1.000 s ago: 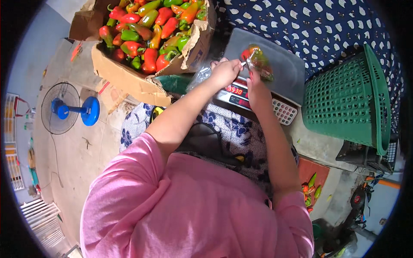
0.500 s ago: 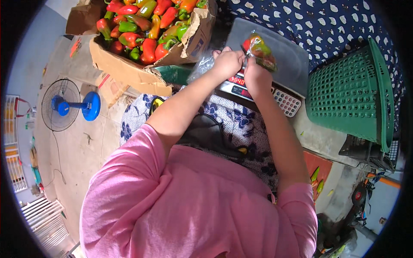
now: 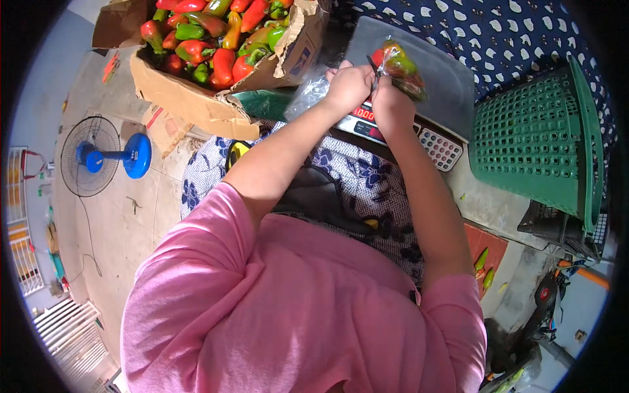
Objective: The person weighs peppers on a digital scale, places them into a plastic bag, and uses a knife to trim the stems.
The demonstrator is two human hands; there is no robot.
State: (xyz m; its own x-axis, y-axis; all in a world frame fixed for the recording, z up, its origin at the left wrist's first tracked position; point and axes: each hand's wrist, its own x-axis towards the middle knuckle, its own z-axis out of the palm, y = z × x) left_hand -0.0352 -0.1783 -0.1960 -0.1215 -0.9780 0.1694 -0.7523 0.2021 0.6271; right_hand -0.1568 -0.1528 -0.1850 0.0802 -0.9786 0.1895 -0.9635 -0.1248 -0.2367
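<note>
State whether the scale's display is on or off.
On: lit red digits glow on the display of the scale, visible beside the right hand.

Our right hand [image 3: 392,108] grips a dark tool [image 3: 372,64] beside our left hand [image 3: 350,86], near bagged peppers [image 3: 401,64] over the scale [image 3: 452,82]; cardboard box [image 3: 187,107] far left, green basket [image 3: 531,141] right.

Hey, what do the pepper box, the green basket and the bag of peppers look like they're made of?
Box: matte brown cardboard, judging by torn, folded flaps. Green basket: probably moulded plastic, smooth, with regular holes. Pepper bag: likely thin plastic film, glossy and clear enough to show its contents.
</note>
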